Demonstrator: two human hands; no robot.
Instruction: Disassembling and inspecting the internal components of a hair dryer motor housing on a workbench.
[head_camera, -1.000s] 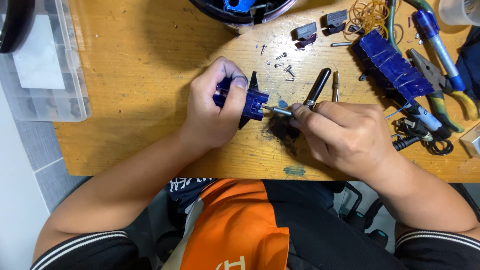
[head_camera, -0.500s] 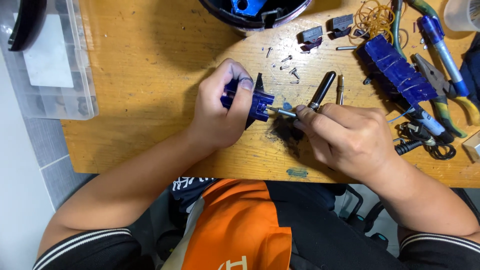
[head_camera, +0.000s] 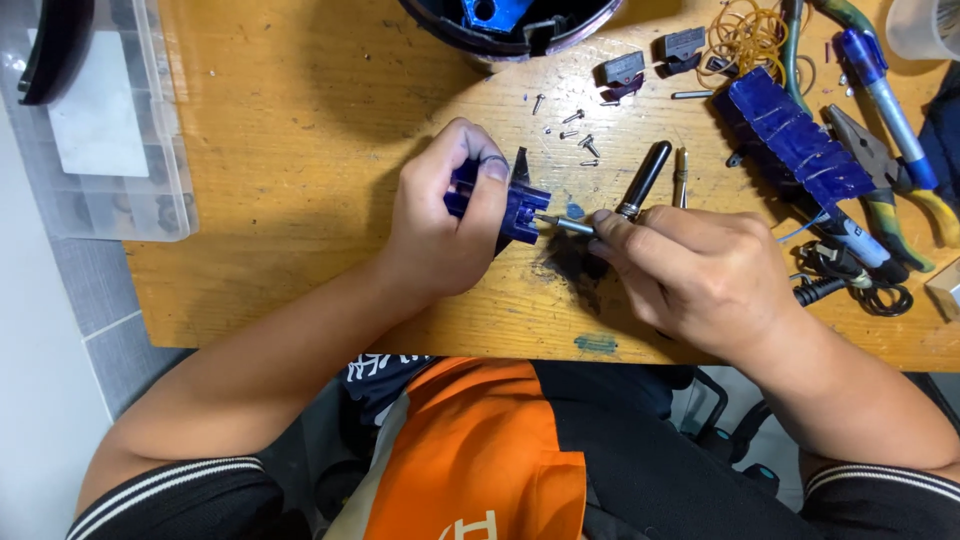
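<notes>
The left hand (head_camera: 445, 225) was closed around a small blue plastic part (head_camera: 512, 205), holding it just above the wooden table (head_camera: 290, 150), with thumb and forefinger clamped over its top. The right hand (head_camera: 700, 275) gripped a thin screwdriver (head_camera: 563, 224) between its fingertips, the metal tip pressed against the right side of the blue part. A dark scorched stain (head_camera: 565, 265) marked the wood directly beneath the two hands. Just beyond the right hand's fingers lay a black cylindrical handle (head_camera: 645, 178), tilted, with a slim metal bit (head_camera: 681, 176) beside it. Farther back, a scatter of small screws (head_camera: 575, 128) lay loose on the wood, near two small grey clip-like pieces (head_camera: 655, 58). To the right sat a larger blue ribbed plastic piece (head_camera: 795, 145), a heap of rubber bands (head_camera: 745, 40), a blue pen-like tool (head_camera: 885, 85), pliers (head_camera: 880, 175) with green and yellow grips, and a coil of black cable (head_camera: 850, 280). At the far edge stood a dark round casing (head_camera: 500, 25) with blue parts inside. A clear plastic organiser box (head_camera: 100, 130) lay at the table's left end.
</notes>
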